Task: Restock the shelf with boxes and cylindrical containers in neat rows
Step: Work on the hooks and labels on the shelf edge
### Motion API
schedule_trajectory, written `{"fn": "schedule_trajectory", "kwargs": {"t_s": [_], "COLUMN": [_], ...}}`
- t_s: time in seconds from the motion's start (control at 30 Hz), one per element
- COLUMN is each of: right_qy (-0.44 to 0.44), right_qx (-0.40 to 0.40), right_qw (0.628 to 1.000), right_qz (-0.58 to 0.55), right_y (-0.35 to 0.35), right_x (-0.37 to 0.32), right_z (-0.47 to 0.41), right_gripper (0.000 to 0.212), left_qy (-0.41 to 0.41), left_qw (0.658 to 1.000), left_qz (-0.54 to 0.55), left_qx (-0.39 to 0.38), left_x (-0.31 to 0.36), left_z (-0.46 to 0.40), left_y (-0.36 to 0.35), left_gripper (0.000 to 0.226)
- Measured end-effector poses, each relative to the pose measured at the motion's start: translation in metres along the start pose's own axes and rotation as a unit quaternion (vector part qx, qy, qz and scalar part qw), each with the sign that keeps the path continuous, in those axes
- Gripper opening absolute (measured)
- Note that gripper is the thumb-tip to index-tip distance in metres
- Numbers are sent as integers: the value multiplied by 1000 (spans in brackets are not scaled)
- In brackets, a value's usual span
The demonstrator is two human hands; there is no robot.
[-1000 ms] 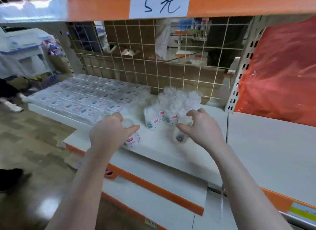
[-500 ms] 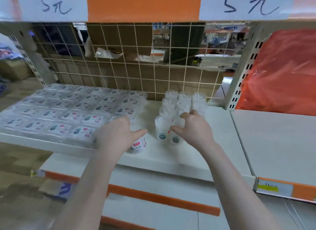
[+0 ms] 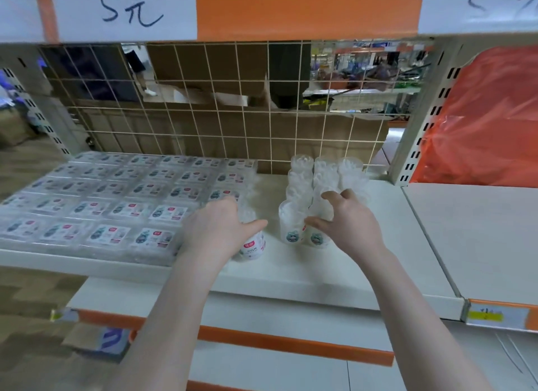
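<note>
The left hand [image 3: 217,230] curled over the top of one clear tub [image 3: 252,246], thumb stretched along its right side and fingers wrapped behind it, so the tub stood upright on the shelf [image 3: 291,271] just right of the flat boxes [image 3: 116,204]. That grip from above probably let the person slide it into line without tipping it. The right hand [image 3: 348,227] gripped another tub [image 3: 317,236] the same way — thumb low at the front, fingers bent over the rim — touching its neighbour [image 3: 289,226] at the front of a cluster of tubs [image 3: 326,175] that ran back toward the wire grid [image 3: 221,123]. The left tub stood apart from that cluster, so it likely still needed moving across to start a new row.

The shelf was a pale board with an orange strip on the lower shelf edge [image 3: 291,344]. Above hung a handwritten price card [image 3: 128,9]. Red plastic sheeting [image 3: 489,120] filled the bay to the right, and through the grid cardboard and another aisle showed — blurred.
</note>
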State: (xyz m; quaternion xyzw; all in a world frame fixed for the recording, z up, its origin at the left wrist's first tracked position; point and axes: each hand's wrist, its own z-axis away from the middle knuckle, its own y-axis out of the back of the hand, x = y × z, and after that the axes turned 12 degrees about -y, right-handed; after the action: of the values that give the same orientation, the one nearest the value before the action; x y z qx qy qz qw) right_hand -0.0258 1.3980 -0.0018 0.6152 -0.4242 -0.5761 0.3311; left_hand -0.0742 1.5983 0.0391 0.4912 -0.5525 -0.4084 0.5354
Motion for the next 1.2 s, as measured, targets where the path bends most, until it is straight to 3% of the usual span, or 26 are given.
{"fn": "schedule_trajectory", "kwargs": {"t_s": [0.17,0.47,0.63,0.9,1.2], "right_qy": [21,56,17,-25,0], "right_qx": [5,40,64,64,3], "right_qw": [1000,998,998,997,1000], "right_qz": [21,6,11,18,21], "right_y": [-2,1,9,37,62], "right_x": [6,25,48,110,188], "right_z": [2,17,29,23,-9], "right_gripper": [62,34,30,34,35], "left_qy": [-6,-35,-50,-29,20], "left_qw": [1000,999,999,999,999], "left_qz": [10,9,17,-13,-36], "left_qx": [-1,-1,-13,-25,-35], "left_x": [1,7,22,78,172], "left_z": [-3,6,10,10,3], "left_y": [-2,-1,-2,-8,-27], "left_gripper": [62,65,64,56,49]}}
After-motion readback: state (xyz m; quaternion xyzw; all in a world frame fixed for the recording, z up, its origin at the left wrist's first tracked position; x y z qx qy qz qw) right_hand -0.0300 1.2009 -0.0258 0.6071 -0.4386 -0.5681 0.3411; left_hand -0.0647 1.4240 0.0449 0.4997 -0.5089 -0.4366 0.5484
